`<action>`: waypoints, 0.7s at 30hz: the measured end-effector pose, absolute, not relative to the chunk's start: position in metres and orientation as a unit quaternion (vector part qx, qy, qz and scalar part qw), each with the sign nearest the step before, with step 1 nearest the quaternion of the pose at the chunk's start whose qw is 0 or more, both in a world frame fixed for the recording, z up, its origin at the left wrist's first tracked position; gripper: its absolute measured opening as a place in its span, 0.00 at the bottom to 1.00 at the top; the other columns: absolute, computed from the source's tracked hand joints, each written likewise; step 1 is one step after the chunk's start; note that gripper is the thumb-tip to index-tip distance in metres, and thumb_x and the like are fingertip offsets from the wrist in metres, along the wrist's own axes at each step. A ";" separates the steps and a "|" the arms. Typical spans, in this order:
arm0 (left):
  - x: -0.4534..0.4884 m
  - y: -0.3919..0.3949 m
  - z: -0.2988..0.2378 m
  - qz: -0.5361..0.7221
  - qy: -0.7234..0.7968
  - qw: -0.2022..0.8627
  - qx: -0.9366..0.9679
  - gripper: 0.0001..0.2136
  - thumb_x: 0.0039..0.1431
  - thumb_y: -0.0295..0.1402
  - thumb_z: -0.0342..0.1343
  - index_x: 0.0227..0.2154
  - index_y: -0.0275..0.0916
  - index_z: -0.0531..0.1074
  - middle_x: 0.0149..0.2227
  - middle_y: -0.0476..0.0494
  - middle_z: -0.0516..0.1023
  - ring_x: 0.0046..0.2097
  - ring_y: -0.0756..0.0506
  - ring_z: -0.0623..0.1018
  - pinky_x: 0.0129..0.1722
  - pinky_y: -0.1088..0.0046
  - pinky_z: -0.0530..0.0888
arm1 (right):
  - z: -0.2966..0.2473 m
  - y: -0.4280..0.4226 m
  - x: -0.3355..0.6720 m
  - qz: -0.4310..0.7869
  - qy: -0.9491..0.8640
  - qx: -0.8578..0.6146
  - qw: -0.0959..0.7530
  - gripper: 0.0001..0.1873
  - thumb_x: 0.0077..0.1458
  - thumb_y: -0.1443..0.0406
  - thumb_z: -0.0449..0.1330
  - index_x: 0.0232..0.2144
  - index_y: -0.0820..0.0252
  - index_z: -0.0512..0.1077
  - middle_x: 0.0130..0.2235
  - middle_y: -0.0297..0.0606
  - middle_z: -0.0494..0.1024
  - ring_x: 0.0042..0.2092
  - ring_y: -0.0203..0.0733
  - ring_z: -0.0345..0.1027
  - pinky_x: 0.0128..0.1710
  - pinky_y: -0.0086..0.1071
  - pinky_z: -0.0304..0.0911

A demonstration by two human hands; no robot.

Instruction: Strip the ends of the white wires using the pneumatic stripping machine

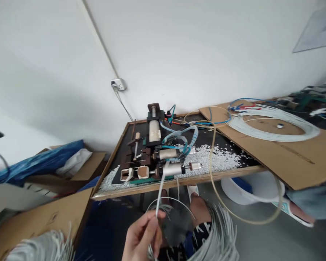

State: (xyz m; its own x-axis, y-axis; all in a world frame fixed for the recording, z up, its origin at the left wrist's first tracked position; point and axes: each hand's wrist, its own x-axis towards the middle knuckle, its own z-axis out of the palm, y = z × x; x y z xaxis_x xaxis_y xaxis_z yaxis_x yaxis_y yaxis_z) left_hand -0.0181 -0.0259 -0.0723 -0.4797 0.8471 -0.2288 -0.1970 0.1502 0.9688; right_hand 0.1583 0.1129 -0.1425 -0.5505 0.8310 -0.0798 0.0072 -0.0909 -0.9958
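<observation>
My left hand point(144, 235) is closed at the bottom middle, thumb and fingers pinching a thin white strand point(160, 194), which could be a tube or a cord. From my fingers the strand rises towards the front of a small pneumatic machine point(154, 131) on the table. Its upper end lies by the lower silver cylinder point(172, 169); whether it touches cannot be made out. A large bundle of similar pale strands point(220, 235) rests by my lap, just right of the hand. My right hand is out of view.
Small white cut bits point(222, 159) cover much of the wood-edged table point(108, 194). A coil of white tubing point(301, 135) lies on cardboard point(288, 159). One yellowish hose point(211, 163) loops past the front edge. Below stands a white tub point(233, 192); another person's foot point(299, 214) is at right.
</observation>
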 end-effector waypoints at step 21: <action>-0.091 -0.029 -0.130 0.554 0.747 0.211 0.301 0.26 0.58 0.54 0.58 0.41 0.33 0.79 0.20 0.52 0.70 0.22 0.49 0.68 0.24 0.75 0.67 | -0.219 0.131 0.150 0.593 -0.634 -0.402 0.290 0.07 0.48 0.61 0.68 0.33 0.45 0.78 0.33 0.33 0.84 0.50 0.59 0.77 0.49 0.45 0.68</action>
State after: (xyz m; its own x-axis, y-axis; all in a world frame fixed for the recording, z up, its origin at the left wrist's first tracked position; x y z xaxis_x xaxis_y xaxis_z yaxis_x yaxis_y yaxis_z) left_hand -0.0911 -0.0286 -0.1301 -0.7296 0.6836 0.0177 0.2162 0.2060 0.9544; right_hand 0.1501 0.1308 -0.2188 -0.5089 0.8538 -0.1092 0.1661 -0.0270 -0.9857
